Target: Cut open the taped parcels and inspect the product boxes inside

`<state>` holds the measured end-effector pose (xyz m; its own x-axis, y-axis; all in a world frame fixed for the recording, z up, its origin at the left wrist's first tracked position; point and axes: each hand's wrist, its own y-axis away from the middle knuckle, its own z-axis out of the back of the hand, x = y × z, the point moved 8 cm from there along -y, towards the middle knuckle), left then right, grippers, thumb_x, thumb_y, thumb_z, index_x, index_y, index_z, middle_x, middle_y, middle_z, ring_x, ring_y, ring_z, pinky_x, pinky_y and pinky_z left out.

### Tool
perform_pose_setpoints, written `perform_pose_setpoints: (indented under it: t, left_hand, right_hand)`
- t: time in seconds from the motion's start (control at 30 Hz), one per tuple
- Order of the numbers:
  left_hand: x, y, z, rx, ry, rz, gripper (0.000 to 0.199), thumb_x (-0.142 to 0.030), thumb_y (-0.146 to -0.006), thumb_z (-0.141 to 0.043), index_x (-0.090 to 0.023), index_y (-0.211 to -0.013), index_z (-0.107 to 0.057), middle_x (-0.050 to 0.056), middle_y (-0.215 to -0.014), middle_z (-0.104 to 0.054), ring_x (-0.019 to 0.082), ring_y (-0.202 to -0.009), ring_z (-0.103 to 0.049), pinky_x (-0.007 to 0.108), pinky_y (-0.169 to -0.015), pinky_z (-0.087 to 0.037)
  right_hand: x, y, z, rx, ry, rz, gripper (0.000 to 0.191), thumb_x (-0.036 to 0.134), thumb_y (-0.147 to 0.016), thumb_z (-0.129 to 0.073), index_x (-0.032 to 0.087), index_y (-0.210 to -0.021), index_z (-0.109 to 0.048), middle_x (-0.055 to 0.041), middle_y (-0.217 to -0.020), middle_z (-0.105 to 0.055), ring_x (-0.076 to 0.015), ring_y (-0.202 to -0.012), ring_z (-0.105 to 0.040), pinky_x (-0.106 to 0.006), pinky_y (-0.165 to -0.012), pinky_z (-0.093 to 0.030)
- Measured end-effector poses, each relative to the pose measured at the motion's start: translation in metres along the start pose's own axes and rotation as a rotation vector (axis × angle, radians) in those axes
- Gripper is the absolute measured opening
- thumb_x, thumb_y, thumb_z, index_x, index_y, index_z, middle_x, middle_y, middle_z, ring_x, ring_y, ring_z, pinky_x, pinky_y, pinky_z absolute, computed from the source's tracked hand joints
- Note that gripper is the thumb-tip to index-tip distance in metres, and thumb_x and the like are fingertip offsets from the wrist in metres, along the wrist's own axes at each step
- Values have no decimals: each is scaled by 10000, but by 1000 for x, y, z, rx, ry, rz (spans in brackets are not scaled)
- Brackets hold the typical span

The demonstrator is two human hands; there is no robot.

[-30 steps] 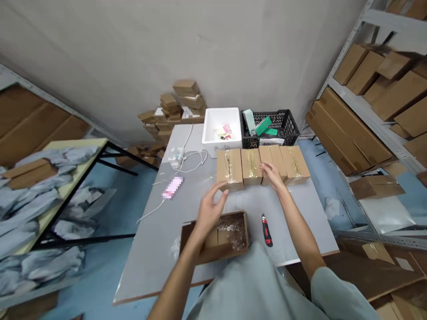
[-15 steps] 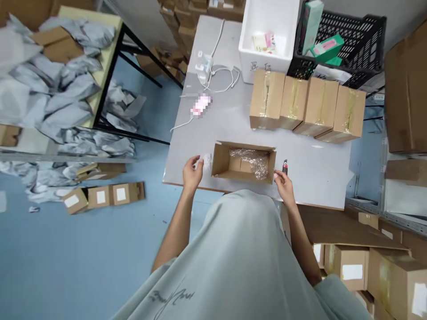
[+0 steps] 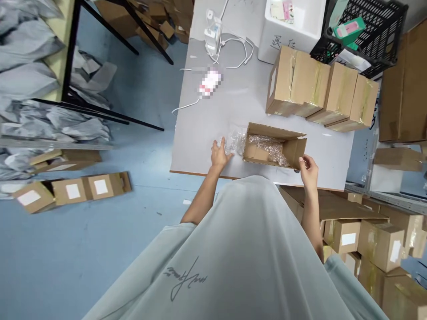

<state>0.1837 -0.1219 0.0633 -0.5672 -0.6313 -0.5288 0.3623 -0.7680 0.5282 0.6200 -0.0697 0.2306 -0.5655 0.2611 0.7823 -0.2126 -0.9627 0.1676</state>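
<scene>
An open cardboard box (image 3: pixel 296 153) stands near the front edge of the table, with clear bubble wrap (image 3: pixel 275 149) inside it. My right hand (image 3: pixel 308 171) has its fingers closed on the box's right front corner. My left hand (image 3: pixel 220 154) is spread, palm down, left of the box, beside a crumpled piece of clear plastic wrap (image 3: pixel 236 140) on the tabletop. A small dark thing, mostly hidden, shows by the box's corner near my right hand.
Several taped boxes (image 3: pixel 316 84) stand at the table's back right, before a white bin (image 3: pixel 290 38) and a black crate (image 3: pixel 383 35). A power strip (image 3: pixel 212 38) with white cables lies at the back left. Grey parcels (image 3: pixel 26 53) fill the left side.
The box has slid right along the table, now with my right hand on its corner. My left hand has opened wide and moved right, near the clear wrap. The view has shifted.
</scene>
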Motion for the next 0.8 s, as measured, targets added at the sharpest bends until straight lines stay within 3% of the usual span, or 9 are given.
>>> perform_pose_setpoints:
  t: [0.13, 0.2, 0.3, 0.43, 0.53, 0.63, 0.73, 0.8]
  left_hand:
    - [-21, -7, -12, 54, -36, -84, 1098, -394, -914, -949, -215, -1837, -382, 286, -1949, -59, 556, -1802, -86, 735, -1362, -349]
    - [-27, -10, -15, 67, -7, -87, 911, -359, -952, -906, -205, -1759, -515, 276, -1952, -82, 547, -1811, -51, 770, -1362, -322]
    - [-30, -13, -13, 32, 149, -96, 523, -402, -1055, -777, -144, -1508, -721, 283, -1897, -290, 487, -1800, -153, 717, -1380, -328]
    - [-22, -17, -2, 19, 166, -94, 360, -302, -1078, -657, -147, -1382, -768, 228, -1787, -480, 389, -1704, -391, 539, -1404, -370]
    - [-16, -20, 25, -43, 124, -68, 373, -211, -1066, -588, -179, -1399, -754, 189, -1691, -575, 308, -1635, -518, 436, -1401, -391]
    - [-29, -9, 73, -210, 215, -141, 347, -204, -1050, -617, -188, -1370, -750, 192, -1642, -606, 300, -1619, -558, 424, -1350, -470]
    - [-71, 27, 123, -354, 321, -356, 309, -276, -1069, -668, -231, -1366, -743, 145, -1703, -569, 313, -1615, -567, 435, -1243, -575]
    - [-112, 63, 144, -384, 343, -541, 290, -326, -1087, -691, -250, -1359, -754, 109, -1752, -533, 336, -1652, -530, 485, -1285, -550]
  right_hand:
    - [9, 12, -5, -40, 47, -4, 776, 777, -944, -718, 161, -1414, -772, -228, -1429, -807, -355, -1251, -789, -588, -1129, -646]
    - [14, 18, -5, -65, 80, 12, 754, 751, -966, -710, 163, -1433, -767, -234, -1449, -802, -353, -1272, -783, -584, -1146, -634]
    - [16, 28, -5, -111, 134, 22, 729, 726, -995, -685, 167, -1458, -760, -238, -1466, -794, -356, -1298, -773, -597, -1171, -612]
    - [12, 38, -6, -147, 173, 17, 712, 712, -1023, -648, 187, -1494, -739, -225, -1452, -792, -352, -1276, -769, -613, -1166, -604]
    - [16, 43, -5, -149, 207, 21, 717, 692, -1042, -632, 163, -1519, -715, -250, -1466, -762, -368, -1287, -755, -626, -1163, -603]
    - [42, 50, 0, -184, 266, 104, 691, 683, -1058, -650, 181, -1530, -705, -248, -1529, -705, -394, -1431, -677, -652, -1248, -546]
    - [86, 60, -2, -127, 212, 211, 665, 676, -1088, -660, 268, -1614, -656, -187, -1575, -674, -376, -1458, -662, -643, -1267, -552]
    - [119, 67, -10, -17, 106, 277, 754, 692, -1062, -725, 347, -1713, -566, -147, -1640, -631, -367, -1435, -680, -619, -1233, -597]
